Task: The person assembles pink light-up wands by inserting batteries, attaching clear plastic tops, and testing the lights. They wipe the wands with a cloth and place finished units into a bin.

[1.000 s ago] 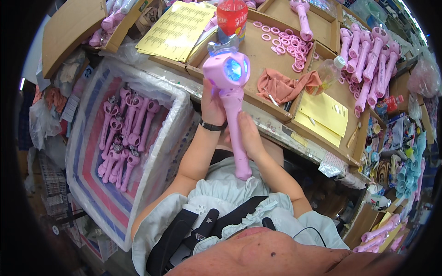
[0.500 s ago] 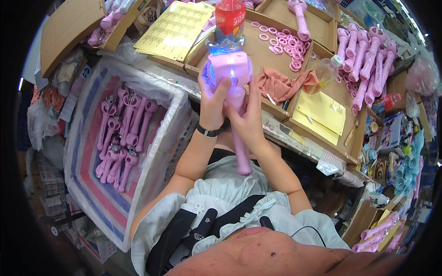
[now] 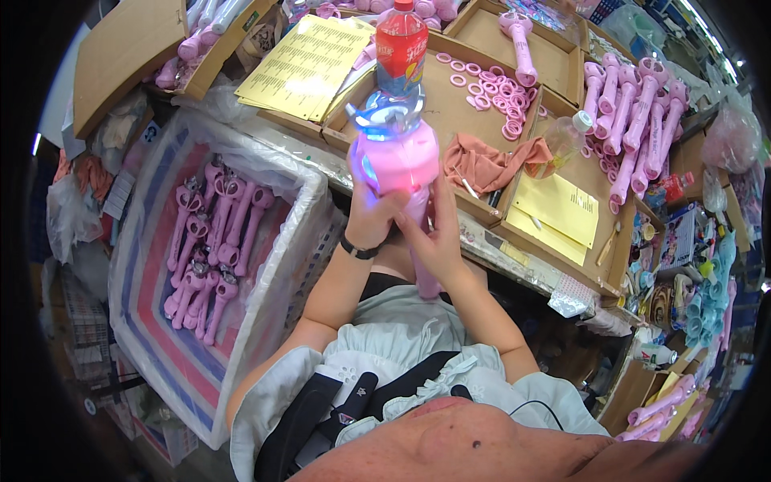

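Note:
A pink toy wand [image 3: 405,157] is held upright in front of my body, its head glowing blue, white and pink, with a shiny silvery crown-like top. My left hand [image 3: 372,215] wraps its left side just below the head, thumb across the front. From the right, my right hand [image 3: 438,234] grips the handle, fingers along its side. The lower end of the handle hangs down over my lap. Right behind the wand's top stands a bottle with a red drink [image 3: 401,48].
At left, a plastic-lined crate [image 3: 277,265] holds several pink wands [image 3: 213,233]. On the bench are a cardboard tray [image 3: 450,100] with pink rings [image 3: 502,92], an orange cloth [image 3: 490,165], yellow sheets [image 3: 301,68], a clear bottle [image 3: 562,145] and more wands [image 3: 634,112] at right.
The wand's head has tipped, showing more of its silvery top, and its glow has turned from mostly blue to pink and white. Both hands keep hold and have shifted slightly downward.

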Motion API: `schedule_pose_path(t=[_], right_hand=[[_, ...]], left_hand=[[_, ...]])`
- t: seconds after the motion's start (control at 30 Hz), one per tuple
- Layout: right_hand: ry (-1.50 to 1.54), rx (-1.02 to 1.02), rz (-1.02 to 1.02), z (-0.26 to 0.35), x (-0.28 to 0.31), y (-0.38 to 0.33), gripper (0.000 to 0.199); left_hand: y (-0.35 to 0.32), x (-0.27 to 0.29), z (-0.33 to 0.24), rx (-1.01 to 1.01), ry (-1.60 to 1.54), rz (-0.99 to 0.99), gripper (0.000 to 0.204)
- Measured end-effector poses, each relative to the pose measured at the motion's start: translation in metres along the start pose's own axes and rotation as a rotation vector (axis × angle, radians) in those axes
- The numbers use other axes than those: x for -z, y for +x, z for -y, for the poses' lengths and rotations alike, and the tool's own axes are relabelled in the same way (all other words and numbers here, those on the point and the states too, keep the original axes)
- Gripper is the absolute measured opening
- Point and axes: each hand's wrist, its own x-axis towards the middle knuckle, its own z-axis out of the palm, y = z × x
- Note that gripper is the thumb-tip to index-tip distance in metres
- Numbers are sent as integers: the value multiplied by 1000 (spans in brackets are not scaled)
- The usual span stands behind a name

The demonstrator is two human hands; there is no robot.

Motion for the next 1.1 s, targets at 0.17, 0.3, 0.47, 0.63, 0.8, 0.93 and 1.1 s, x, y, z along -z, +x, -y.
schedule_pose_path(t=[0.17,0.3,0.47,0.63,0.8,0.93,1.1], right_hand=[[179,-103,-27,22,24,-8,74],[214,-200,-112,29,34,-13,74],[567,-291,-194,11,64,-22,70],[592,-286,-153,-6,76,-35,76],[483,-425,-9,-26,65,-40,68],[391,-557,181,-35,47,-56,59],[389,-530,168,-33,43,-59,51]], left_hand=[[-23,-11,12,-200,393,-72,119],[-39,-27,28,-419,722,13,108],[-32,-11,25,-291,305,346,75],[-26,-13,16,189,-122,282,74],[-18,-4,4,134,41,291,70],[-14,6,0,177,56,203,72],[-20,5,-8,175,72,221,74]])
